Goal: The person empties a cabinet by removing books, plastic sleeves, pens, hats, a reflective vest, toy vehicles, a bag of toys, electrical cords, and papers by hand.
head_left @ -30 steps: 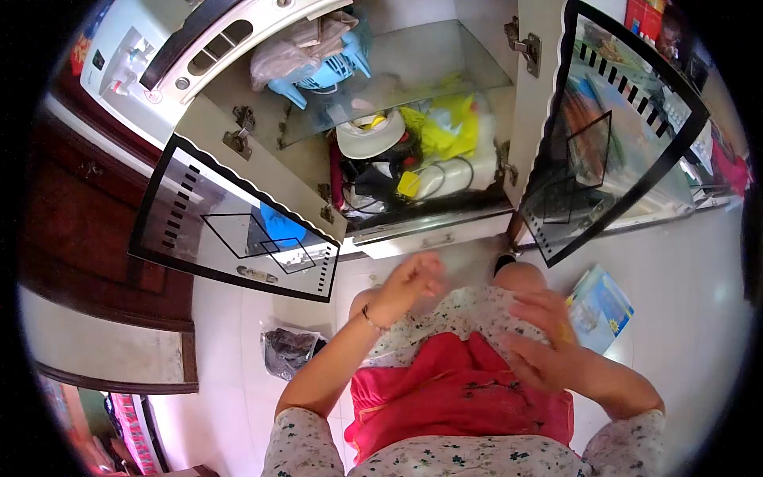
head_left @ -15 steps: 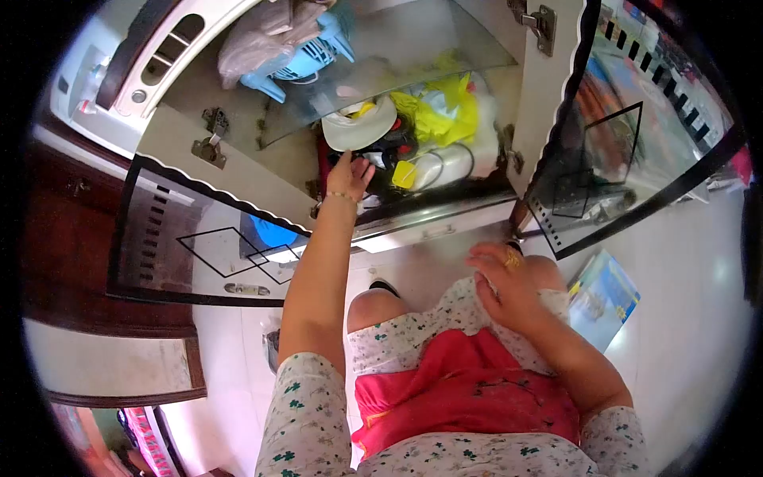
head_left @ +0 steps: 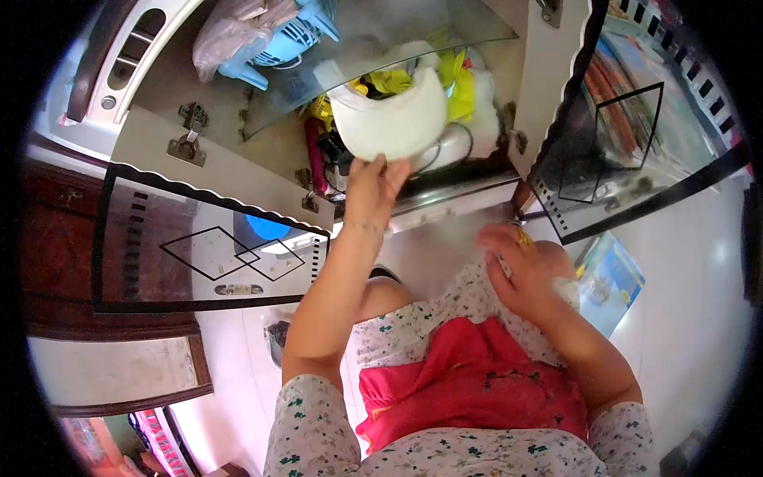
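My left hand (head_left: pixel 373 191) pinches the front edge of a white sun visor (head_left: pixel 389 119), which is lifted toward me at the mouth of the open cabinet. Behind it, yellow-green cloth (head_left: pixel 458 83) lies on the lower shelf, partly hidden by the visor. A dark red item (head_left: pixel 315 155) and some black things stand left of the visor. To its right is a white rounded object (head_left: pixel 445 151) with a dark cord around it. Over my knee, my right hand (head_left: pixel 517 266) is held with loose fingers apart and nothing in it.
A glass shelf (head_left: pixel 381 48) with a sharp front edge crosses the cabinet above, carrying a light blue plastic item (head_left: pixel 286 44). Glass doors stand open at left (head_left: pixel 207 246) and right (head_left: pixel 636 119). A blue printed packet (head_left: pixel 612 274) lies on the floor.
My left hand has taken hold of the white sun visor and drawn it up and outward from the pile. The right hand has hardly moved.
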`<state>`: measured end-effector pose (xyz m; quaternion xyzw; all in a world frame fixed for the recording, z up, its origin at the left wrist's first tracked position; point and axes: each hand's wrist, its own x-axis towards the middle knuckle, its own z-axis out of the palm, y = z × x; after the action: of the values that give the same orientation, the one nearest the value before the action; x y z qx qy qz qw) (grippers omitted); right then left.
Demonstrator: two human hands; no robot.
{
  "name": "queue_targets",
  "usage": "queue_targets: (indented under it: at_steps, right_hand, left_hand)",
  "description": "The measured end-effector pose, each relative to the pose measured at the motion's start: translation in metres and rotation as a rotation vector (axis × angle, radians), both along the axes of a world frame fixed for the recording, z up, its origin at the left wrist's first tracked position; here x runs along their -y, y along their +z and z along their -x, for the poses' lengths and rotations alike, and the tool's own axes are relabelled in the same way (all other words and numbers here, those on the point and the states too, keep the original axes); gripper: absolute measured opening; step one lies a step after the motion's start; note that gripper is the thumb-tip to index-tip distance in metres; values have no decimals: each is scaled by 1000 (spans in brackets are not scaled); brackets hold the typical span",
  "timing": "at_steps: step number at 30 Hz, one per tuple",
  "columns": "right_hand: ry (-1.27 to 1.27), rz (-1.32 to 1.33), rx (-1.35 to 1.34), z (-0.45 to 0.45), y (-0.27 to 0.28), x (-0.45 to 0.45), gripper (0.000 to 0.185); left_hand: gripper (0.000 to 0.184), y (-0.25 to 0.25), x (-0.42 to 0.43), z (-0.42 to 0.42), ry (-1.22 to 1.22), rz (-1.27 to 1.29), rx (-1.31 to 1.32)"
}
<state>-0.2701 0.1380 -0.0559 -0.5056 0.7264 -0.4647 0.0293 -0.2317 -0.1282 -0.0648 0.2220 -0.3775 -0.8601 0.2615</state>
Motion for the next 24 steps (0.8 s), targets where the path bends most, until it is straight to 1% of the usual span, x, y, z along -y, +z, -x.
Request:
queue_targets:
  at_steps: [1,2,4,5,6,7,8,10,11,12,14,15,16,17,18,20,22,24]
  right_hand:
    - [3,9,34,0,0,-1,28]
    - [-1,8,31,-1,2,-1,28]
    - [-62,-36,149,-2,4,-3,30]
    - [-64,-37,148,-1,2,-3,30]
    - [-76,38,363,1,-4,0,31]
    - [-87,114,578,2,-7,1,32]
    - [-88,115,579,4,-5,2,32]
    - [-72,203,906,9,-2,3,38]
    - [10,238,998,16,-14,3,43]
    - [11,238,997,21,-12,5,43]
    - [0,228,1516,27,-6,7,45]
    - [-2,224,1514,26,-9,6,45]
    - [20,295,1493,25,-15,7,47]
    - [43,364,1471,24,-17,6,49]
    - [44,357,1469,25,-13,4,49]
    - [290,406,1661,28,0,2,54]
    - [324,381,1677,30,-1,0,54]
    - [516,398,1750,33,-8,-1,54]
  left_hand:
    - [29,7,-16,-12,-41,9,37]
    - [26,12,-30,-24,-17,-30,64]
    - [21,17,-48,-46,-59,-26,147]
    - [25,16,-54,-57,-88,-18,177]
    - [29,15,-59,-68,-117,-9,207]
    - [28,17,-67,-80,-130,-19,210]
    - [28,18,-72,-90,-131,-19,211]
    - [28,19,-82,-106,-175,25,227]
    - [25,22,-90,-112,-139,102,265]
    - [25,19,-94,-119,-138,103,264]
    - [23,12,-101,-133,17,679,409]
    - [26,16,-102,-139,74,1107,385]
    - [36,23,-99,-142,36,1424,335]
    - [39,27,-100,-143,29,1607,316]
    - [42,29,-101,-143,23,1789,297]
    - [44,27,-106,-142,33,1822,302]
    - [46,24,-111,-139,37,1859,305]
    - [48,22,-114,-137,91,1749,349]
